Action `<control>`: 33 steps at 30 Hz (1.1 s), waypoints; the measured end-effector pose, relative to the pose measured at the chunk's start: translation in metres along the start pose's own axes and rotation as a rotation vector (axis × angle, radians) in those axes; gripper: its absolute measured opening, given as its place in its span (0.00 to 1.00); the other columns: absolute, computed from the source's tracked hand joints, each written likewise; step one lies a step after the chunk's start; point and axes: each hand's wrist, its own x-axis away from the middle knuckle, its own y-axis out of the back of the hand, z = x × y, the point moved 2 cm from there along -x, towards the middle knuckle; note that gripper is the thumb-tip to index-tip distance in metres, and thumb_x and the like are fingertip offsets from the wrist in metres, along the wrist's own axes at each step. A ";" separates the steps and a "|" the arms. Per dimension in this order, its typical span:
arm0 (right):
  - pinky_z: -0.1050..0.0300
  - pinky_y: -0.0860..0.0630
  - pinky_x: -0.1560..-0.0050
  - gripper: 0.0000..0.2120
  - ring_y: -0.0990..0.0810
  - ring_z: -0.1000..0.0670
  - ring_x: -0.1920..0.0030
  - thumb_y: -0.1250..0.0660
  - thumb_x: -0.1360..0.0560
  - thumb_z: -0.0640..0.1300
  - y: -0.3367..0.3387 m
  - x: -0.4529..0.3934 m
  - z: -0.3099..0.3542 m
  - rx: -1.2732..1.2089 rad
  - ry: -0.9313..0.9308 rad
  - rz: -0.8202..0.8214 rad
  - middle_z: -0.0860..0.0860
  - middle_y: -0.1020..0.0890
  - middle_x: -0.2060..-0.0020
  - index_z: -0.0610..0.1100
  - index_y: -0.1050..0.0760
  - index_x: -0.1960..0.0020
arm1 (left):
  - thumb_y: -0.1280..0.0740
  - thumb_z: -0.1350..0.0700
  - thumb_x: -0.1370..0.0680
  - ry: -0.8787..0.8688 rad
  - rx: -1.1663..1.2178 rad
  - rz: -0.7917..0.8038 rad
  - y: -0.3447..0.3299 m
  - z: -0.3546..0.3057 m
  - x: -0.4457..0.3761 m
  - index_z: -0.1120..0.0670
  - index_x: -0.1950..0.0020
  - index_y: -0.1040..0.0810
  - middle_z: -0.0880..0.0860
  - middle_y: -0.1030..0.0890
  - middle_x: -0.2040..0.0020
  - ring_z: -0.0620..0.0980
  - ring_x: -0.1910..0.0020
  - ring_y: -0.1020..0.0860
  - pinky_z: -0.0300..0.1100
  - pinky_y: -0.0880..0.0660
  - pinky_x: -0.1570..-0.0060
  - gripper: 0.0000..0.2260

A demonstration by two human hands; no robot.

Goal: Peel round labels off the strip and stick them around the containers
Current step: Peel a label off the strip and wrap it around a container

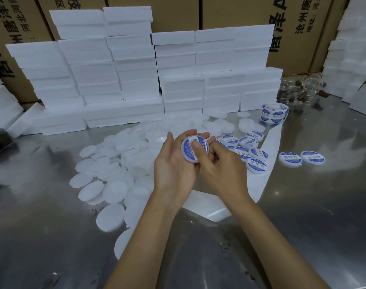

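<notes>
We cradle a round container [191, 151] in our left hand [173, 163] while our right hand [219, 163] thumb presses its blue label [188, 150] flat

The brown cartons [236, 13] stacked behind the white foam boxes carry large black Chinese print, turned sideways: "唐泽" with a big letter "A" on the right-hand carton [282, 19], and beside it smaller lines reading "沧州唐…" and "地址:河北…", cut off by the frame edge. The blue-and-white round labels on the finished containers [312, 157] and on the label roll [273, 112] bear green characters across a white band, too small and blurred to read with certainty.
</notes>
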 end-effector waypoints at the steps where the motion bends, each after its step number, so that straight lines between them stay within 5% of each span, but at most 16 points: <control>1: 0.58 0.40 0.72 0.24 0.29 0.57 0.70 0.40 0.23 0.65 0.000 0.000 -0.001 -0.002 0.003 -0.007 0.54 0.30 0.76 0.53 0.41 0.71 | 0.47 0.45 0.16 0.008 0.000 0.016 0.000 0.001 0.000 0.59 0.37 0.26 0.64 0.22 0.35 0.59 0.37 0.20 0.51 0.26 0.36 0.20; 4: 0.58 0.38 0.71 0.23 0.30 0.54 0.70 0.42 0.20 0.61 0.001 -0.002 -0.003 -0.011 -0.005 0.002 0.52 0.32 0.76 0.49 0.40 0.68 | 0.42 0.57 0.19 0.022 -0.033 0.074 -0.001 0.001 -0.001 0.58 0.36 0.26 0.61 0.22 0.32 0.56 0.39 0.19 0.46 0.23 0.40 0.14; 8: 0.55 0.35 0.67 0.21 0.28 0.53 0.68 0.44 0.18 0.58 0.003 -0.006 -0.010 -0.075 -0.063 0.044 0.53 0.28 0.73 0.45 0.34 0.63 | 0.39 0.71 0.21 -0.048 -0.398 0.057 0.008 0.001 -0.003 0.55 0.31 0.26 0.57 0.18 0.36 0.53 0.40 0.18 0.42 0.20 0.45 0.21; 18: 0.51 0.31 0.64 0.16 0.28 0.52 0.66 0.46 0.16 0.55 0.007 -0.004 -0.011 -0.147 -0.009 0.110 0.53 0.27 0.69 0.51 0.34 0.62 | 0.25 0.65 0.27 -0.175 -0.549 -0.210 0.016 -0.007 0.000 0.59 0.44 0.18 0.62 0.15 0.50 0.56 0.56 0.14 0.41 0.18 0.63 0.13; 24: 0.53 0.34 0.68 0.26 0.30 0.54 0.70 0.44 0.25 0.70 0.003 0.001 -0.010 -0.029 0.017 0.226 0.58 0.28 0.73 0.49 0.37 0.66 | 0.24 0.60 0.26 -0.282 -0.531 -0.333 0.018 -0.008 0.001 0.59 0.53 0.18 0.60 0.15 0.52 0.55 0.58 0.14 0.42 0.19 0.68 0.06; 33: 0.55 0.30 0.63 0.20 0.22 0.59 0.65 0.47 0.17 0.57 0.006 -0.005 -0.018 -0.206 -0.130 0.098 0.61 0.20 0.69 0.54 0.27 0.64 | 0.28 0.60 0.22 -0.197 -0.573 -0.170 0.013 -0.003 0.000 0.57 0.47 0.18 0.59 0.14 0.51 0.57 0.54 0.14 0.42 0.18 0.63 0.05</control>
